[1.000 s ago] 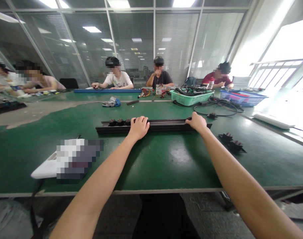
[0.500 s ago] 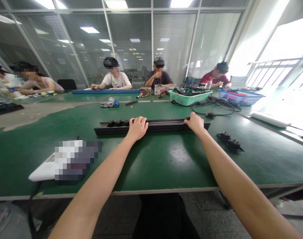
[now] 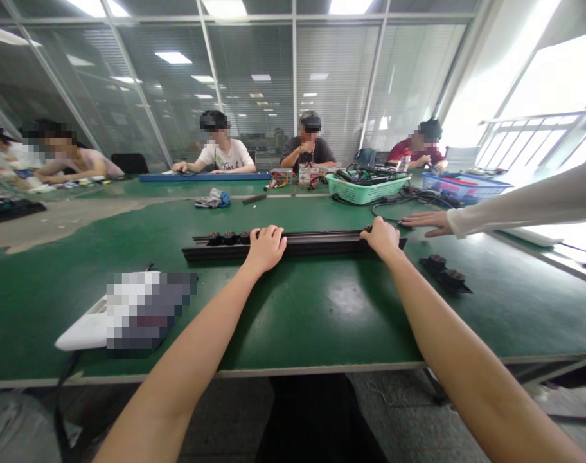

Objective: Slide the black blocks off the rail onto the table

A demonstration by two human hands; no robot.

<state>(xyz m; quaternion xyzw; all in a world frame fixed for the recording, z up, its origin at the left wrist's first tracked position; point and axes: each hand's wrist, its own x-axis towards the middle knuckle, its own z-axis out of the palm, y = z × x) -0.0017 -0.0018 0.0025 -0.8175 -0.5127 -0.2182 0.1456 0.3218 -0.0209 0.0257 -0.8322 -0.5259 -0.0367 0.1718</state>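
A long black rail (image 3: 322, 243) lies crosswise on the green table. My left hand (image 3: 268, 247) is closed over its middle, thumb on the near side. Several small black pieces with brownish tops (image 3: 230, 238) sit in the rail's channel just left of that hand. Near the rail's right end, the curled fingers of my right hand (image 3: 383, 238) are on a small dark piece, mostly hidden by the fingers. To the right, two similar loose black pieces (image 3: 446, 273) rest on the table.
A co-worker's hand in a white sleeve (image 3: 430, 222) reaches in from the right, close to the rail's end. Behind are a green basket of cables (image 3: 365, 190), a blue basket (image 3: 466, 188) and a grey-blue cloth (image 3: 213, 199). A white device (image 3: 88, 325) lies front left.
My right hand has shifted slightly right along the rail; my left hand stays put. A co-worker's arm has come in from the right, over where a small black piece lay.
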